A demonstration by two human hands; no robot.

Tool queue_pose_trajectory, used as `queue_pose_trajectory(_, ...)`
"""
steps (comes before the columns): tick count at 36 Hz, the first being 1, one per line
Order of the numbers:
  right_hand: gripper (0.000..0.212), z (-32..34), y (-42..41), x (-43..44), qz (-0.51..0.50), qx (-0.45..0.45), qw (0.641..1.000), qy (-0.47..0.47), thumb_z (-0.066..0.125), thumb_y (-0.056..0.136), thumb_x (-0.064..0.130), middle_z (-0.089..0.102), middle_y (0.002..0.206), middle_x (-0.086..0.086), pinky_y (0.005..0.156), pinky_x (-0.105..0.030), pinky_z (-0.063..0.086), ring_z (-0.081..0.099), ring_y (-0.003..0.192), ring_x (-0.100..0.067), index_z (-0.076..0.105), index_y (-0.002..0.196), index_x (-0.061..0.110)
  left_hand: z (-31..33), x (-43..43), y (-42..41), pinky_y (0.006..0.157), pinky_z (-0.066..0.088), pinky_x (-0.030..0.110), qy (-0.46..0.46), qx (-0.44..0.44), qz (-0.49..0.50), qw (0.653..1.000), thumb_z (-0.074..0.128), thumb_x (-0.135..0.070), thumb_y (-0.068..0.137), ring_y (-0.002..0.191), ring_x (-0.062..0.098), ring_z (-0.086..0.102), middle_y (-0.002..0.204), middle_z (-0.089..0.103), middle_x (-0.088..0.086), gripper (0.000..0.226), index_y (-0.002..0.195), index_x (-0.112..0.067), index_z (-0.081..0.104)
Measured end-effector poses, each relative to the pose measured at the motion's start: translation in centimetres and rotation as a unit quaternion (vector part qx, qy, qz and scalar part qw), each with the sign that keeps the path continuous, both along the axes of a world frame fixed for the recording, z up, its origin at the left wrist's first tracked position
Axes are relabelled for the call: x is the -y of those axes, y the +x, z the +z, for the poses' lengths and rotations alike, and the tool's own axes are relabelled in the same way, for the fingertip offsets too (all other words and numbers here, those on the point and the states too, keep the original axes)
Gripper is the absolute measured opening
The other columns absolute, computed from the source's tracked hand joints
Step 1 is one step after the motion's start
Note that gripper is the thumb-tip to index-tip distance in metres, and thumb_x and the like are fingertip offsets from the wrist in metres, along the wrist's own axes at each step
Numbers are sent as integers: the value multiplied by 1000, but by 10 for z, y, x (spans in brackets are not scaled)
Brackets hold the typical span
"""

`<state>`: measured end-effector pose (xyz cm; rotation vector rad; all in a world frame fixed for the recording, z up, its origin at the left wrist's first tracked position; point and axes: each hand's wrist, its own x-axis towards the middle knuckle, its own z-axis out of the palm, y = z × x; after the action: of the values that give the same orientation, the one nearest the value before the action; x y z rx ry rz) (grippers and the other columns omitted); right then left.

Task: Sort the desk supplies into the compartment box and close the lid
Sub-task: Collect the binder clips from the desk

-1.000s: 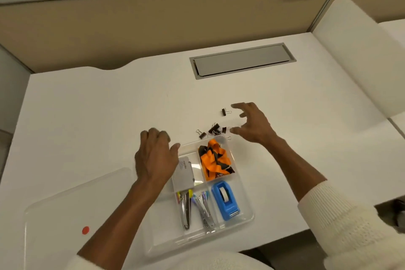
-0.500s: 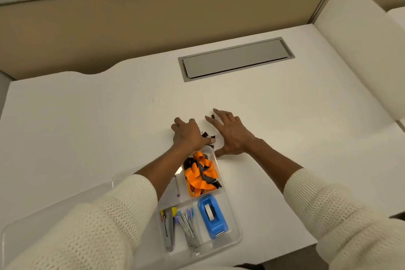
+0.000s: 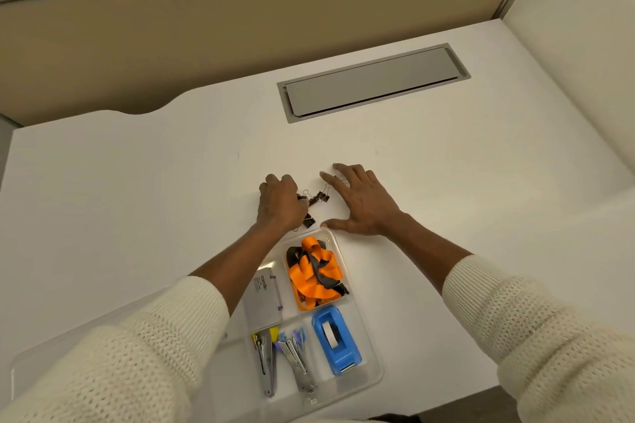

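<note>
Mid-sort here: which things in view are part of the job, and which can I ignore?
Part of the job:
binder clips loose on the desk, between left hand and right hand
compartment box, already holding orange lanyard, blue tape dispenser, staplers, grey card box
clear lid, off

Ignore:
grey cable hatch

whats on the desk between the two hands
In the head view, small black binder clips lie scattered between the left hand and right hand.
</note>
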<state>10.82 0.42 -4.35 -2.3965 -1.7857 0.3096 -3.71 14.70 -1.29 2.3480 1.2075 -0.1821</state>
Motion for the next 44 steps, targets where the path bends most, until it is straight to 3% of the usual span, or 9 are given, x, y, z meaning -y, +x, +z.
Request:
queue_pose_trajectory(5, 110, 3, -6, -15, -6, 25, 1000, 3, 38, 68, 97, 40, 152, -10, 106, -47, 44, 38, 135, -30, 32, 153, 28, -2, -2, -10, 87, 52, 42, 10, -26, 3, 1000, 78, -42, 89, 126, 35, 48, 134, 48, 17, 51, 125, -12, 58)
queue_pose_trajectory(9, 120, 4, -15, -29, -29, 26, 999, 2, 36, 56, 105, 45, 134, -11, 85, -40, 51, 44, 120, -27, 42, 146, 26, -4, -1, -13, 90, 51, 43, 8, -26, 15, 1000, 79, -50, 87, 129, 37, 46, 140, 42, 19, 66, 136, -14, 53)
queue_pose_trajectory(12, 109, 2, -22, -36, -33, 17, 999, -1, 42, 56, 103, 43, 123, -7, 65, -32, 51, 43, 110, -22, 49, 133, 26, -2, -3, -12, 91, 53, 43, 8, -27, 13, 1000, 79, -46, 88, 130, 37, 46, 142, 40, 19, 65, 140, -18, 53)
queue_pose_trajectory(15, 90, -1, -28, -40, -30, -15, 999, 1, 52, 59, 94, 41, 115, -3, 56, -30, 48, 41, 103, -19, 49, 123, 30, -1, -5, -10, 88, 53, 41, 11, -17, 7, 1000, 81, -36, 89, 124, 35, 49, 136, 43, 17, 50, 130, -17, 60)
queue_pose_trajectory(22, 46, 6, -21, -41, -4, -72, 997, -9, 74, 76, 55, 46, 113, -2, 62, -37, 56, 50, 99, -20, 53, 111, 34, -4, -15, -12, 84, 50, 35, 21, -10, -14, 1000, 80, -18, 91, 110, 32, 55, 127, 51, 15, 26, 111, -13, 65)
queue_pose_trajectory(29, 41, 12, -7, -37, -25, -141, 990, -14, 76, 82, 35, 50, 116, -4, 75, -38, 56, 58, 101, -22, 59, 119, 27, -11, -30, -25, 80, 46, 30, 2, 1, -40, 999, 80, -13, 88, 106, 30, 60, 127, 53, 14, 28, 113, -14, 68)
queue_pose_trajectory(33, 61, 15, -8, -36, -19, -137, 990, -28, 74, 79, 48, 47, 120, -3, 77, -40, 57, 57, 103, -21, 49, 133, 33, -12, -29, -33, 99, 48, 37, -17, 0, -84, 996, 84, -34, 84, 125, 30, 49, 138, 45, 12, 61, 136, -20, 55)
queue_pose_trajectory(36, 78, 17, -13, -41, 10, -78, 996, -51, 74, 73, 67, 43, 124, -3, 71, -37, 56, 49, 104, -18, 42, 138, 39, -8, -22, -35, 100, 51, 41, -10, -24, -125, 992, 93, -40, 72, 127, 30, 44, 137, 42, 12, 84, 143, -22, 52)
queue_pose_trajectory(44, 40, 22, -22, -51, 40, -109, 993, -35, 80, 81, 41, 49, 113, -5, 71, -36, 55, 49, 98, -20, 61, 115, 32, -4, -18, -34, 90, 53, 39, 22, -22, -146, 989, 85, -20, 85, 114, 29, 50, 128, 47, 10, 41, 118, -16, 61)
